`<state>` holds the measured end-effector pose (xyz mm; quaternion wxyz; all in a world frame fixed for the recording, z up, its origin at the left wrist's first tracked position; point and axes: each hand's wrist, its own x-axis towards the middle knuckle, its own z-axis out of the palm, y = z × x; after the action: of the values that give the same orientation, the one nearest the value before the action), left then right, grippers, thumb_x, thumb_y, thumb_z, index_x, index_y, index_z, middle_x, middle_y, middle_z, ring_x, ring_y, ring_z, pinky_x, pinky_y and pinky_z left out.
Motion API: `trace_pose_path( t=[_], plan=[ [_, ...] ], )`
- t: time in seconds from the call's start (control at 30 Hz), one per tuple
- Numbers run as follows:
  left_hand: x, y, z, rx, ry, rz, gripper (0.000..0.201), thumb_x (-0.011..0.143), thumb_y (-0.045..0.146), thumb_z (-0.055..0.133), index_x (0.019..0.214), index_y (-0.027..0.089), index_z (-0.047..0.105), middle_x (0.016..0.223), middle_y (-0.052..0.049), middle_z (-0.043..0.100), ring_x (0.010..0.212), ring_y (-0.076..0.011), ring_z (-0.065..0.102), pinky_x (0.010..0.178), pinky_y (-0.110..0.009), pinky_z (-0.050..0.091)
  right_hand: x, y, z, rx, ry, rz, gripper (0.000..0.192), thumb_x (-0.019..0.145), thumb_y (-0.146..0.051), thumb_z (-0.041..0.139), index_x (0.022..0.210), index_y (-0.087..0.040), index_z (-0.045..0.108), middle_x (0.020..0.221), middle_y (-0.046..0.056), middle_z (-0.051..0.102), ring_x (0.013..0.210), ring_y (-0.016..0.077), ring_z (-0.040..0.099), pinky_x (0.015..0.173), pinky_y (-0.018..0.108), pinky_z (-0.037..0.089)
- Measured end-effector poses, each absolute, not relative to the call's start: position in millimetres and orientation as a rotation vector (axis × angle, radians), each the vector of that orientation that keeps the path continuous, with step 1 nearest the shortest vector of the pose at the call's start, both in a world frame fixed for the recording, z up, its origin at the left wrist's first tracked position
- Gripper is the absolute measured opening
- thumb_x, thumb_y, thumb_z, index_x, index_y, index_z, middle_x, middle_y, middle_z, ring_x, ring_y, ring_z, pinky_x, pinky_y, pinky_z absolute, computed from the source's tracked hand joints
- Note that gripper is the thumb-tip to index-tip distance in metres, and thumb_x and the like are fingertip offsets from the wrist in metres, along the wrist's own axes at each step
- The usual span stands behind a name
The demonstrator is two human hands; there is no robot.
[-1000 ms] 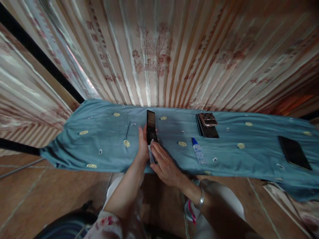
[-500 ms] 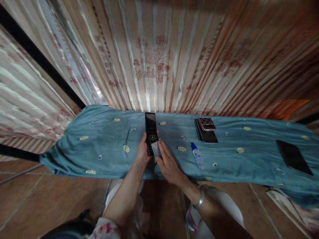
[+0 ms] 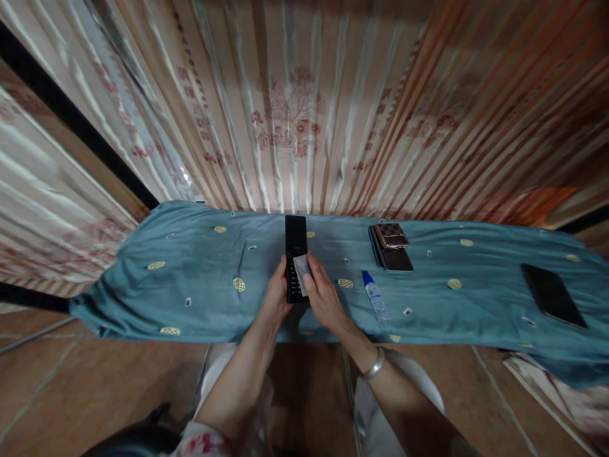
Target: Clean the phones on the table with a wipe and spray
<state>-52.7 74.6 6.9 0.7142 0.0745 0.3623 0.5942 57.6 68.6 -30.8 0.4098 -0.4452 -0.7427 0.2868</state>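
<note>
1. Wipe (image 3: 301,265): lies across the upper right part of the phone's keypad, covering the middle keys. Half a second earlier, it sat lower, at the keypad's near right corner, and those keys showed.
2. Phone (image 3: 295,233): unfolded, screen half far and keypad half near, held above the near middle of the blue sheet (image 3: 190,273). It stands slightly further right than before.
3. Left hand (image 3: 276,293): curled closed around the phone's near left side, thumb along the edge. Fingers behind the phone are hidden.
4. Right hand (image 3: 326,301): partly closed, thumb pressing the wipe onto the keypad, fingers close together at the phone's right edge.
5. Bottle (image 3: 375,297): lies right of the right hand, blue cap far.
</note>
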Motion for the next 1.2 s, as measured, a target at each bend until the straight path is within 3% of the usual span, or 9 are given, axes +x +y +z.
trace_pose_path(
  t=[0.23,0.47,0.7,1.0,1.2],
  plan=[
    [-53.9,74.4,0.0,0.167,0.861,1.382,0.038,0.093,0.039,0.045,0.091,0.010,0.069,0.080,-0.009,0.074,0.086,-0.0190,0.071,0.084,-0.028,0.053,54.5,68.9,-28.6,-1.181,-1.938,0.498,0.053,0.099,-0.039,0.027,0.147,-0.017,0.034,0.146,0.015,0.038,0.135,0.0278,0.038,0.111,0.050,0.035],
    [-52.4,72.4,0.9,0.221,0.876,1.350,0.033,0.086,0.042,0.057,0.086,0.012,0.068,0.079,-0.008,0.073,0.084,-0.0203,0.071,0.080,-0.030,0.054,63.2,82.4,-21.0,-1.175,-1.967,0.307,0.042,0.099,-0.031,0.030,0.130,-0.020,0.056,0.117,0.014,0.061,0.110,0.0270,0.057,0.099,0.046,0.047],
    [-49.0,69.1,-3.5,0.295,0.928,1.396,0.033,0.078,0.044,0.067,0.090,0.013,0.068,0.076,-0.004,0.071,0.083,-0.0199,0.069,0.079,-0.030,0.052,67.6,85.5,-7.2,-1.174,-1.984,0.233,0.035,0.098,-0.027,0.034,0.116,-0.018,0.062,0.109,0.013,0.066,0.103,0.0268,0.059,0.095,0.045,0.048],
    [-41.1,63.5,-7.3,0.499,1.030,1.500,0.032,0.073,0.041,0.072,0.091,0.015,0.072,0.095,-0.003,0.073,0.104,-0.0190,0.063,0.093,-0.027,0.045,62.2,76.9,-3.7,-1.085,-2.037,0.264,0.039,0.099,-0.028,0.032,0.121,-0.023,0.064,0.114,0.010,0.064,0.107,0.0246,0.057,0.098,0.043,0.048],
    [-45.3,63.1,-6.0,0.490,1.056,1.459,0.033,0.075,0.044,0.068,0.090,0.014,0.071,0.087,-0.004,0.073,0.088,-0.0187,0.067,0.082,-0.028,0.049,75.1,80.8,-6.8,-1.096,-2.044,0.237,0.037,0.097,-0.024,0.034,0.115,-0.018,0.067,0.111,0.011,0.067,0.104,0.0253,0.059,0.096,0.043,0.049]
  ],
)
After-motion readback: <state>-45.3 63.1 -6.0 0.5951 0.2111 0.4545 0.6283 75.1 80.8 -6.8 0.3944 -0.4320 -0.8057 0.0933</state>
